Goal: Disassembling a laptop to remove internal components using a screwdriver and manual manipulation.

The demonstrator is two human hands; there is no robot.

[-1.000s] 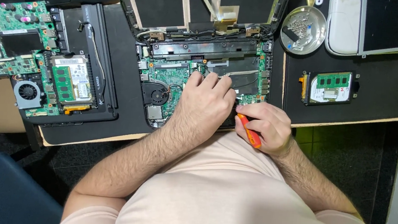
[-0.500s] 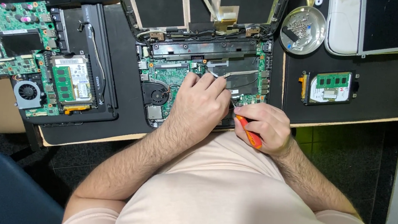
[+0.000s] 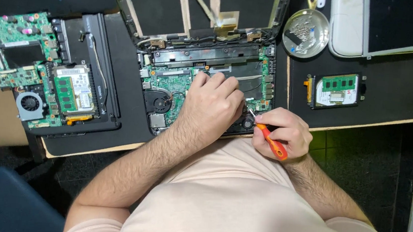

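Observation:
An opened laptop base (image 3: 211, 66) lies in front of me with its green circuit board (image 3: 172, 83) and round fan (image 3: 160, 102) bare. My left hand (image 3: 212, 106) rests flat on the board's right half, fingers together, holding nothing. My right hand (image 3: 282, 132) grips an orange-handled screwdriver (image 3: 271, 141); its metal tip points up-left at the base's lower right corner, beside my left hand. The laptop's lid panel (image 3: 201, 6) lies open behind the base.
At left sits a second dismantled laptop (image 3: 69, 94) with a loose green board (image 3: 13, 49) and a fan (image 3: 31, 103). A round metal dish of screws (image 3: 306, 32), a white-framed panel (image 3: 393, 25) and a drive with a memory stick (image 3: 335, 90) sit at right. The desk edge (image 3: 375, 123) runs near my right hand.
My hands have barely moved; the right hand has turned the screwdriver slightly at the laptop's corner.

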